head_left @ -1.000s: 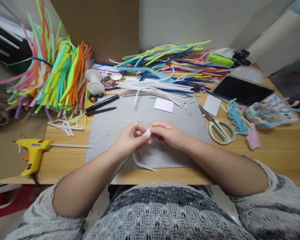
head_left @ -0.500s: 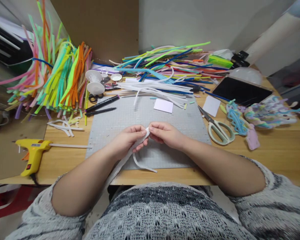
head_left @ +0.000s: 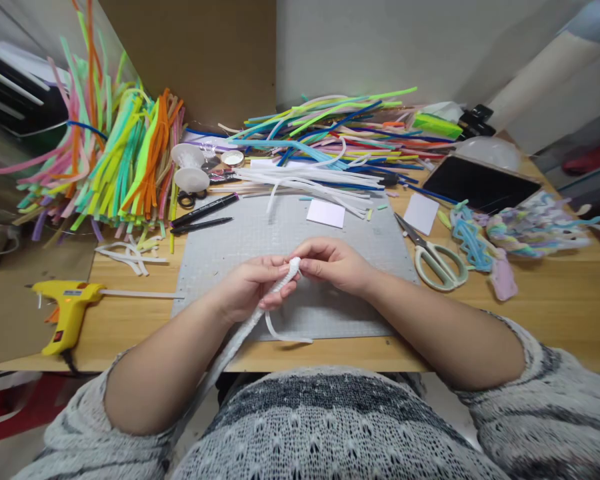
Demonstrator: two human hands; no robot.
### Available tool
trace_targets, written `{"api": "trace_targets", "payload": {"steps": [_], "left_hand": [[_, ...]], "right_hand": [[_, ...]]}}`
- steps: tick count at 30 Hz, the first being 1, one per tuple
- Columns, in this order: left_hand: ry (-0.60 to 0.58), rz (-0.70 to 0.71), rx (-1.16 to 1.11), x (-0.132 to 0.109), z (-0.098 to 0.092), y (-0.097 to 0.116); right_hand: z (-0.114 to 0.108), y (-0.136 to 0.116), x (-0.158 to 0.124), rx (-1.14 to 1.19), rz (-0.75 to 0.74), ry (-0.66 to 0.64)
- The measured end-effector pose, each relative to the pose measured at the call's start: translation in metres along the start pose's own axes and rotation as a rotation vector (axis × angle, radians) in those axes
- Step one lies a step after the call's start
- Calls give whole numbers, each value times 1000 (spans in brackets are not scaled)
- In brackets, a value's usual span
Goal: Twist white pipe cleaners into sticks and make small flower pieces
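A long white braided strand (head_left: 283,287), apparently of pipe cleaners, runs from my fingers down toward my lap on the left. My left hand (head_left: 253,283) is closed round it just below its rounded tip. At that tip, the thumb and forefinger of my right hand (head_left: 335,263) pinch the strand's end. One loose white pipe cleaner (head_left: 283,337) hangs from under my left hand and curves to the right. Both hands are above the grey cutting mat (head_left: 375,310). The far part of the strand is hidden behind my left forearm.
Scissors (head_left: 437,263) lie right of the mat, near a tablet (head_left: 480,183) and a pastel braided piece (head_left: 525,230). A yellow glue gun (head_left: 67,307) is at the left. White pipe cleaners (head_left: 320,183), black markers (head_left: 205,210) and a white card (head_left: 326,213) lie at the back.
The fingers of my right hand have shifted slightly up and around the strand's tip, so more of the white tip shows. My left hand stays nearly in place.
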State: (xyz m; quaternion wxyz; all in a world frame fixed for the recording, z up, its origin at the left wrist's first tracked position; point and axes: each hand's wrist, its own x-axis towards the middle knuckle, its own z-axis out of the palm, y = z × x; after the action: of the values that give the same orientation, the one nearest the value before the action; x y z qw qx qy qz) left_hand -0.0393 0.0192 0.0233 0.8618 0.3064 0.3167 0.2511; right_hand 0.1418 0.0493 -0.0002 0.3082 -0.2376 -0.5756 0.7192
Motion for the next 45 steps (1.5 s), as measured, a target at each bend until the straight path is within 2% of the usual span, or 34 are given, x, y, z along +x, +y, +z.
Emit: {"api": "trace_targets", "payload": {"steps": [3, 8, 13, 18, 21, 24, 25, 27, 29, 31, 33, 35, 37, 40, 42, 43, 45], "left_hand": [[-2, 1, -8, -1, 2, -1], [71, 25, 20, 1, 4, -5], [91, 17, 32, 2, 3, -6], [116, 25, 34, 5, 1, -7], [152, 68, 33, 7, -1, -7], [226, 130, 66, 8, -1, -7], [263, 154, 86, 8, -1, -7], [344, 205, 127, 7, 1, -7], [393, 243, 152, 5, 3, -6], [398, 258, 152, 3, 6, -5], [389, 258, 142, 2, 8, -4], [392, 253, 129, 2, 8, -4], [399, 250, 112, 2, 8, -4], [401, 249, 90, 2, 7, -3], [401, 249, 82, 2, 7, -3], [401, 254, 83, 2, 6, -4], [393, 280, 104, 2, 6, -5]], "right_hand": [[3, 0, -2, 63, 33, 18], [11, 4, -3, 168, 69, 146], [11, 9, -5, 213, 88, 118], [10, 12, 1, 117, 106, 137], [5, -11, 1, -210, 125, 140], [-9, -52, -20, -775, 89, 279], [-17, -64, -33, -967, 129, 354], [-36, -78, -64, -1311, 333, 512], [-58, -74, -98, -1553, 539, 687], [-77, -58, -124, -1653, 618, 717], [-90, -39, -140, -1655, 653, 672], [-96, -27, -145, -1646, 649, 692], [-96, -24, -144, -1624, 655, 706], [-91, -35, -142, -1536, 697, 706], [-86, -47, -144, -1386, 704, 806], [-82, -52, -146, -1268, 675, 913], [-70, -59, -148, -918, 541, 1040]]}}
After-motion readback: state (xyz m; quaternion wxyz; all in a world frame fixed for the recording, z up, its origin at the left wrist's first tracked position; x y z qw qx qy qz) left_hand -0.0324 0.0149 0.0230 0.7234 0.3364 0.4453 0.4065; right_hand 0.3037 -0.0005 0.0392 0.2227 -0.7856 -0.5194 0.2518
